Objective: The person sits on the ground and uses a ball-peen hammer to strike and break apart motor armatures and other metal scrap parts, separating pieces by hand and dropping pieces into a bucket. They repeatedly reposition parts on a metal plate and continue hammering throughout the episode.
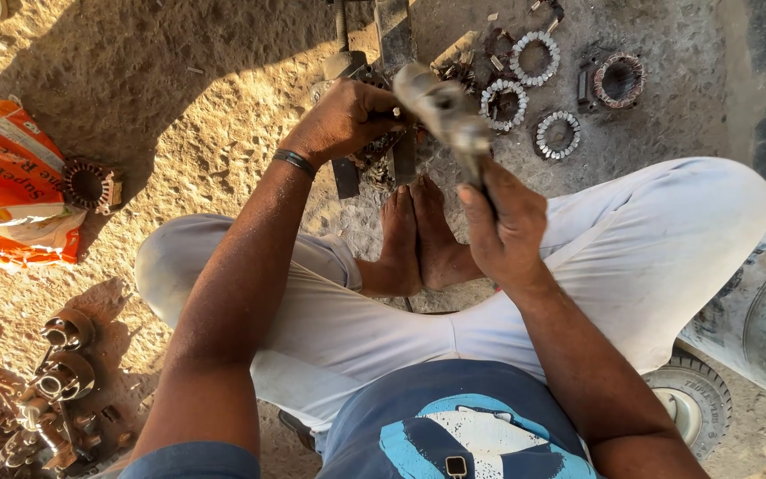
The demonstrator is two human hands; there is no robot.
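Observation:
I sit cross-legged on sandy ground, bare feet (pixel 418 239) together. My right hand (pixel 505 226) grips the handle of a hammer (pixel 443 111), whose blurred metal head is raised above the workpiece. My left hand (pixel 343 120) is closed on a thin chisel-like tool held against a stator with copper windings (pixel 379 151), which rests by a dark metal bar (pixel 394 40) just beyond my toes. What exactly the left fingers pinch is partly hidden.
Several ring-shaped stators (pixel 534 58) and a copper-wound one (pixel 618 80) lie ahead on the right. An orange sack (pixel 2 186) with another stator (pixel 90 184) lies left. Scrap metal parts (pixel 50 381) are piled at lower left. A small wheel (pixel 693 399) and white sack (pixel 760 310) sit right.

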